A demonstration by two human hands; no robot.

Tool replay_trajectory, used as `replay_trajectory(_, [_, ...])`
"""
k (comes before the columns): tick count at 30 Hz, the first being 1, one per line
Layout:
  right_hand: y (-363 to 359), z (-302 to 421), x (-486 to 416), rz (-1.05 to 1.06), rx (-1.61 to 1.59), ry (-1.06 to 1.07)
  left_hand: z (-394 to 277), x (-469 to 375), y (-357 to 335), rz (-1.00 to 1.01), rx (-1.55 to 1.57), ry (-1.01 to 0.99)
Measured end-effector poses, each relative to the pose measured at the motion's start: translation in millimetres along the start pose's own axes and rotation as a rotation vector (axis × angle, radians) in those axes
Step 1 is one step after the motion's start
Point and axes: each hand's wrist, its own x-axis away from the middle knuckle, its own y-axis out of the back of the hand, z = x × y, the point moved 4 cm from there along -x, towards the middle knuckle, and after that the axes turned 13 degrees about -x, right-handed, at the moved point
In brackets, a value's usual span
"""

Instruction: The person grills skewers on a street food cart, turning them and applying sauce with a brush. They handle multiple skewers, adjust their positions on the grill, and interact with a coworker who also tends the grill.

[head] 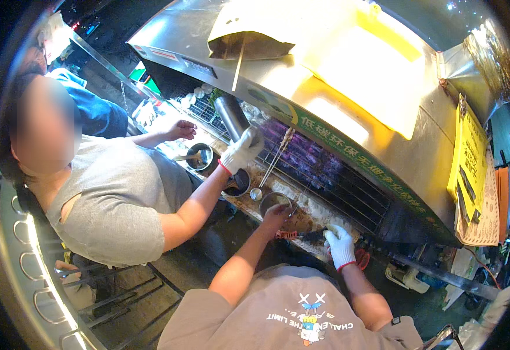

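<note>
My bare left hand (277, 217) is at the near rim of a round metal bowl (276, 200) on the grill's front ledge. The end of a thin skewer (304, 192) lies by its fingertips; whether the fingers hold the skewer or the rim cannot be told. My right hand (340, 246), in a white knit glove with a red cuff, pinches the end of a small dark object (314, 236), too unclear to name. Behind the ledge, charcoal (307, 153) glows purple under the grill's wire grate (351, 199). Two skewers with meat (286, 138) lie across it.
At left a co-worker's gloved hand (239, 153) grips a dark cylinder (229, 114) over the grate. Pots with brushes (199, 156) and a small metal cup (256, 194) line the ledge. A steel hood (430, 162) overhangs the grill. An orange-red plastic piece (286, 235) sits between my hands.
</note>
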Motion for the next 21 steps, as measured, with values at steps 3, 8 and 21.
replay_trajectory(3, [2.6,-3.3,-0.2,0.007,0.009,0.033,21.1,24.4,20.7,-0.034,-0.100,0.035])
replay_trajectory(8, [2.7,-10.0,-3.4,0.036,-0.042,0.004,58.3,56.2,62.8,-0.216,-0.417,0.064])
replay_trajectory(21, [-23.7,20.3,4.1,0.161,-0.062,0.128,108.8,87.1,114.3,-0.412,-0.599,0.001])
